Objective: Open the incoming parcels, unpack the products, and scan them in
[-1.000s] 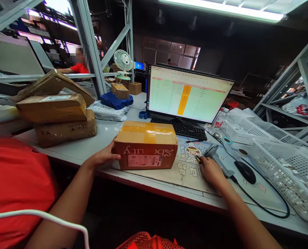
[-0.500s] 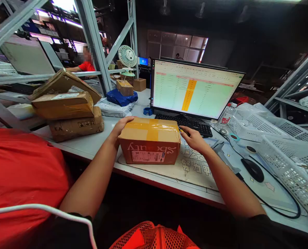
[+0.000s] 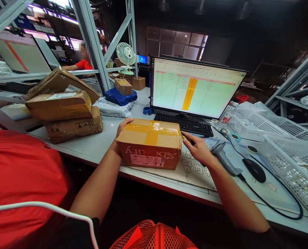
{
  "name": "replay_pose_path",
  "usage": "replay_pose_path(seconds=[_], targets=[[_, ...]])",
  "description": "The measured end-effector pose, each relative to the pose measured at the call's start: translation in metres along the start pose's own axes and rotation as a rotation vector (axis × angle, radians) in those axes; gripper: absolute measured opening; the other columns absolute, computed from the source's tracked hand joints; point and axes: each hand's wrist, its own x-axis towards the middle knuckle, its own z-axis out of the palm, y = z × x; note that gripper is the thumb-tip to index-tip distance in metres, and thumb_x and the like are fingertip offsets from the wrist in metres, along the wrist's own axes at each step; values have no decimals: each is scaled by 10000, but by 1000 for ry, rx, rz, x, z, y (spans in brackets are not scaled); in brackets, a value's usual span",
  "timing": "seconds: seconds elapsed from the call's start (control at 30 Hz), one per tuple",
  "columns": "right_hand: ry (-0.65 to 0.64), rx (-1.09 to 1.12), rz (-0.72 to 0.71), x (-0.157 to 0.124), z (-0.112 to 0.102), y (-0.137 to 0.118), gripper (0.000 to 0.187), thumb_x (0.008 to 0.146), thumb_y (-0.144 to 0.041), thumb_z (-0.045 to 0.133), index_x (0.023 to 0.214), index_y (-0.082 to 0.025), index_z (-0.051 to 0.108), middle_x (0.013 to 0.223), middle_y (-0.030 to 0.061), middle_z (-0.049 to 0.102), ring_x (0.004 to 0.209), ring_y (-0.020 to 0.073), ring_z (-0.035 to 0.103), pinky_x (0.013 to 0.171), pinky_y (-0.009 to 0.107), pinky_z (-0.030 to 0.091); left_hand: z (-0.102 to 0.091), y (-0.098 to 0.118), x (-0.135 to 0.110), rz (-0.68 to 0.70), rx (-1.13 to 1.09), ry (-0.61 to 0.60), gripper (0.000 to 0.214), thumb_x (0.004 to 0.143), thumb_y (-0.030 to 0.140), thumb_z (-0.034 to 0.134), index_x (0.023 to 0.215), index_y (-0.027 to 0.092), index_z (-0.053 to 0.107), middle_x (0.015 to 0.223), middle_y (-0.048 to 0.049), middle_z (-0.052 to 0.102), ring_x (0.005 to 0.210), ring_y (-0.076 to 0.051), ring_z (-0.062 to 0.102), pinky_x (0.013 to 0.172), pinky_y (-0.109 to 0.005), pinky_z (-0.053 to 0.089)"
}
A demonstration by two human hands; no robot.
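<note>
A taped cardboard box [image 3: 151, 133] sits near the table's front edge, with yellow tape over its top and a shipping label [image 3: 147, 160] on its front. My left hand [image 3: 122, 128] grips the box at its left end, the fingers partly hidden behind it. At the right end, my right hand [image 3: 198, 147] is closed around a small yellow-and-black utility knife [image 3: 184, 137], whose tip is at the box's edge. A grey barcode scanner [image 3: 226, 157] lies just right of my right wrist.
Behind the box stand a keyboard [image 3: 183, 124] and a monitor [image 3: 195, 88]. Stacked cartons [image 3: 73, 128] are on the left, beside a metal frame [image 3: 92, 41]. White baskets [image 3: 296, 166], a mouse [image 3: 254, 170] and its cable occupy the right. A person in red [image 3: 84, 64] is beyond the frame.
The box has turned slightly, and its front is a little lower in view. My right hand has shifted a little right and down with the knife, uncovering more of the scanner.
</note>
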Motion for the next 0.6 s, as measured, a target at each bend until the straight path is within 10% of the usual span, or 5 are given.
replay_pose_path(seconds=[0.6], targets=[[115,164,51,-62,24,-17,546,1009,-498,591,1477,-230,676,1479,67,681,1415,294,610,1239,495,460,9,-7,-6,-12,33,-13,243,741,407,724,782,197,608,623,-18,638,506,-175,583,479,-268,469]])
